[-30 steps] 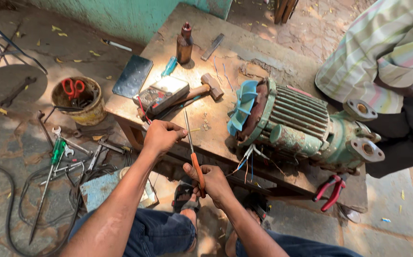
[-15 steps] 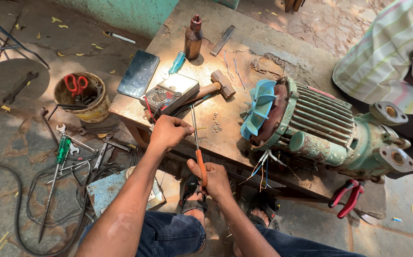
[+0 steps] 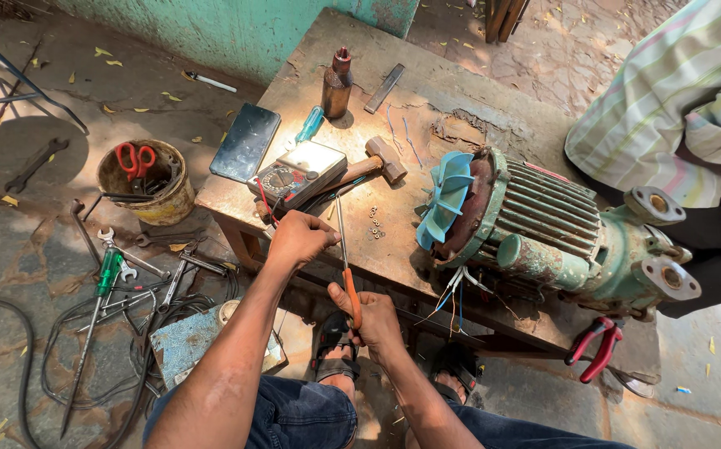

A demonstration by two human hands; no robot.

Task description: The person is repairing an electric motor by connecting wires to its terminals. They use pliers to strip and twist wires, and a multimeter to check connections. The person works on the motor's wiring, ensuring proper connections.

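Workbench point(image 3: 460, 91) outdoors — motor point(image 3: 543, 233), hammer point(image 3: 377, 162); ground point(image 3: 11, 241) tool-strewn.

Harsh sunlight, hard shadows, sharp focus throughout.

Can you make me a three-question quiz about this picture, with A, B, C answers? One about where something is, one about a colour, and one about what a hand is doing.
1. Where are the red-handled scissors?
A. in the bucket on the ground
B. on the table
C. in a hand

2. What colour is the motor's fan?
A. yellow
B. blue
C. black

3. What is the right hand doing?
A. lying open
B. gripping the orange-handled screwdriver
C. holding the hammer

Answers: 1 A, the handles poke out of the bucket. 2 B, the blades are light blue. 3 B, the fingers close round the orange handle.
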